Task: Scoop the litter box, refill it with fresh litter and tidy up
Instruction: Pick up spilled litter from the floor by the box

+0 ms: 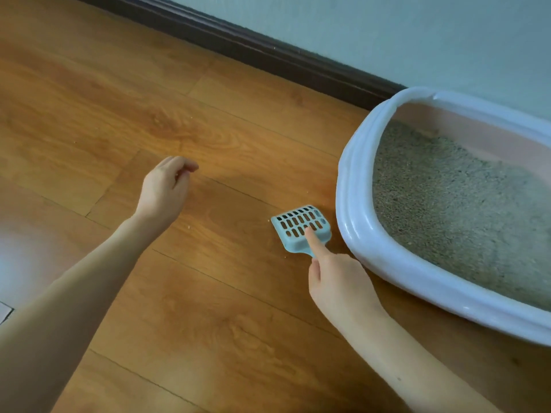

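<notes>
Currently, wood floor [208, 293] is noted w/ litter box [354, 180] set at right, near the skirting; grey litter [447, 204] is heaped toward its far wall. Left hand [165, 189] is held over bare boards, fingers loosely curled, nothing gripped. Right hand [337, 281] is wrapped on the handle of the blue scoop [299, 226], index finger laid along the slotted blade, just beside the box. Stray crumbs [188, 226] are seen. Risk: if scoop is tipped or shaken outside the rim, more spillage is likely.
</notes>
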